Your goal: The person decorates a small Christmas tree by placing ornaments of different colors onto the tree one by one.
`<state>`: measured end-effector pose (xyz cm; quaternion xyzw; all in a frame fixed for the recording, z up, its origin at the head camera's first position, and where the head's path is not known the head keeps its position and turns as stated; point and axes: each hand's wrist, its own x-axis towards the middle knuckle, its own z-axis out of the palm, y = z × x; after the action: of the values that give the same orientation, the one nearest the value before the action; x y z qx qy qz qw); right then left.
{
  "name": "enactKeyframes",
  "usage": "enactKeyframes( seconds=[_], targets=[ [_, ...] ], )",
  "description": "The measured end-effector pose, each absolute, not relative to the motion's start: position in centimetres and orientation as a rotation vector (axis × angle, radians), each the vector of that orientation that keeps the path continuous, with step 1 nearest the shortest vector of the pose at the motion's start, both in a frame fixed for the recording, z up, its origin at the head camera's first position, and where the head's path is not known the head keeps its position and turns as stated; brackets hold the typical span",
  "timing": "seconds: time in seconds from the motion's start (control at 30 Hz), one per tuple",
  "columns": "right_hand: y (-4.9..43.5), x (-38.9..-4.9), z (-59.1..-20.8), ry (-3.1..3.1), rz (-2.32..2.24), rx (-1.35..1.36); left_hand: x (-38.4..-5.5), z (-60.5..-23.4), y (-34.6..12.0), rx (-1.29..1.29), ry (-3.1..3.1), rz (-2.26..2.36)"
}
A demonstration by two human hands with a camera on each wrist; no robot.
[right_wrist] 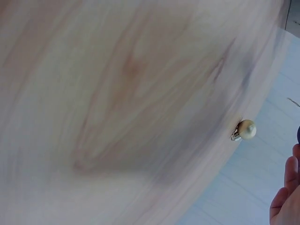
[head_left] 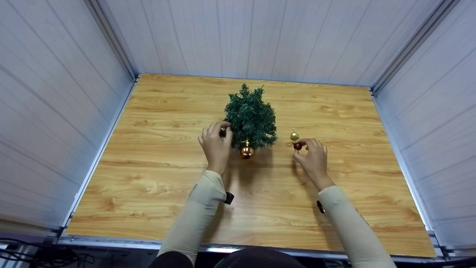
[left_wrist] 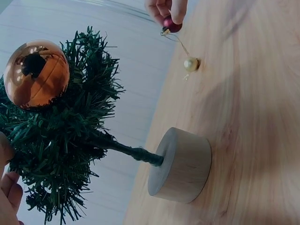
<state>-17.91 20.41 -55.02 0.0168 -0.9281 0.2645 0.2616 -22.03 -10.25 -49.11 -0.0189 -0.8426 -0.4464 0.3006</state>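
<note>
A: Doing what with the left hand (head_left: 216, 146)?

B: Pinching outer branches at the left edge of the green tree (head_left: 250, 115), thumb and forefinger curled in. Grip together on foliage; impossible to tell exactly which twigs, with fingertips partly hidden there.

A: And with the right hand (head_left: 314, 159)?

B: Clamped, by thumb and forefinger, on a dark red ball (head_left: 298, 146), just right of centre in the head view.

A: Visible from the left wrist too?

B: Yes, at the top of that frame, near a small gold ball (head_left: 294, 136).

A: Where to find the gold one?

B: Lying on the table (head_left: 357, 156), just above the red ball in the head view. Also at the right of the right wrist view.

A: And the tree?

B: Near the middle of the head view, upright on a round wooden base (left_wrist: 187, 164) with a thin green trunk (left_wrist: 131, 151), both low in the left wrist view.

A: Bearing anything?

B: A shiny copper ball (head_left: 246, 152), hanging at the lower edge of the foliage. Large in the upper left of the left wrist view.

A: Around the table?

B: Enclosed by pale panelled walls (head_left: 238, 37) at left, top and right. Dark cables (head_left: 48, 257) in the lower left corner.
</note>
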Motion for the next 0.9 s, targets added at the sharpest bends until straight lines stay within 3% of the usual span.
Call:
enactKeyframes(
  seconds=[0.9],
  targets=[
    [19.1, -17.4, -54.2, -2.453, 0.762, 0.096, -24.1, -48.4, -11.8, -0.051, -2.33, -1.187]
  ],
)
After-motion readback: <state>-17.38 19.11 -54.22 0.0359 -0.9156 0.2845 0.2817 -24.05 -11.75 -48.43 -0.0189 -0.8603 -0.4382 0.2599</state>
